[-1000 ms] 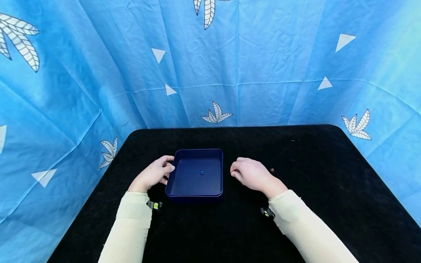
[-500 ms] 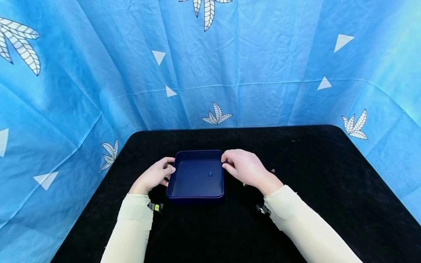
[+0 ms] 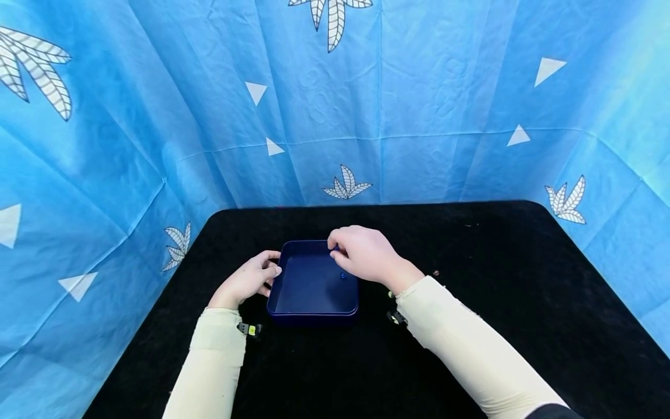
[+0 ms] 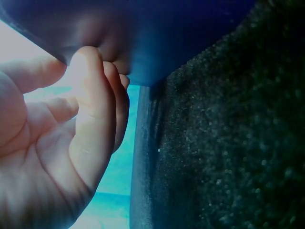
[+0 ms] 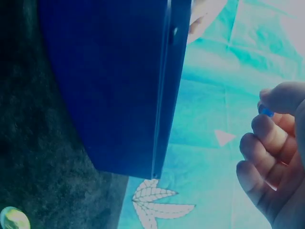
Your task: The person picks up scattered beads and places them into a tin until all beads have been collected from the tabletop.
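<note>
A shallow square dark-blue box (image 3: 314, 285) stands on the black table. At its left wall my left hand (image 3: 248, 278) holds on, thumb tip at the rim and fingers against the outside; the left wrist view shows these fingers (image 4: 93, 105) pressed to the wall. My right hand (image 3: 366, 253) is above the box's far right corner. Between its thumb and index finger it pinches a small blue marble (image 5: 266, 111), mostly covered by the fingertips. Another small blue marble (image 3: 342, 275) lies on the box floor near the right wall, below the right hand.
A greenish glass marble (image 5: 15, 218) lies on the cloth right of the box, by the right wrist. Farther right sits a small reddish-brown marble (image 3: 436, 272). A blue patterned curtain (image 3: 419, 105) hangs around the black table (image 3: 497, 279).
My right hand has moved left and up, from beside the box to over its far right corner. The marble inside has rolled right. The left hand stays at the box.
</note>
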Motion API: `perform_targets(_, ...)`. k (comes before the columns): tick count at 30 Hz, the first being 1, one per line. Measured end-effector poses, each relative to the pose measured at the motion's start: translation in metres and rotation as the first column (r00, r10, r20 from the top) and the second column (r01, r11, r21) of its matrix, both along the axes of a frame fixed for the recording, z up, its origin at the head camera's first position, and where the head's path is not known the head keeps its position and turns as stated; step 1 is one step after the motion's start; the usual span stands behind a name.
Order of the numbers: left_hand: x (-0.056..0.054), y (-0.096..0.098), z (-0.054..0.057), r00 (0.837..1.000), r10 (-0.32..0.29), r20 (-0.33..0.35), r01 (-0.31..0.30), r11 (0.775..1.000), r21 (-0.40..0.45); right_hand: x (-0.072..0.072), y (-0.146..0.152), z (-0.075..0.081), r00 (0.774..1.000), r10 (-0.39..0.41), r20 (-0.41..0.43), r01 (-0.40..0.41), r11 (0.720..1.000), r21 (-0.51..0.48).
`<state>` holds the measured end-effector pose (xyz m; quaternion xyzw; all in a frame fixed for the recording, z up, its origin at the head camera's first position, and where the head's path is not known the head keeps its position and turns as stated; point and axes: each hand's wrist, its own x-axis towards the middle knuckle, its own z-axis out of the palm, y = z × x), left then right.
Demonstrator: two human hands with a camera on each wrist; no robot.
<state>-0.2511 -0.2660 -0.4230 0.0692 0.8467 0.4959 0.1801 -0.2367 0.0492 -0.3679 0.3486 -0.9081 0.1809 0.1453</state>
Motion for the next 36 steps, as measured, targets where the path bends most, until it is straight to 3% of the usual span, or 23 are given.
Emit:
perform_targets(6, 0.002, 0.003, 0.003, 1.000, -0.002, 0.003, 0.002, 1.000, 0.008, -0.003, 0.002, -0.003, 1.000, -0.015, 0.010, 0.015, 1.000, 0.002)
perform_targets(17, -0.001, -0.001, -0.004, 1.000, -0.007, -0.008, 0.006, 1.000, -0.014, -0.005, 0.019, -0.005, 0.997, -0.070, 0.042, 0.070, 0.997, -0.011)
perform_targets(36, -0.002, 0.000, -0.004, 1.000, 0.000, 0.009, 0.000, 1.000, -0.002, 0.008, 0.058, -0.025, 0.989, -0.105, 0.106, 0.104, 0.994, 0.014)
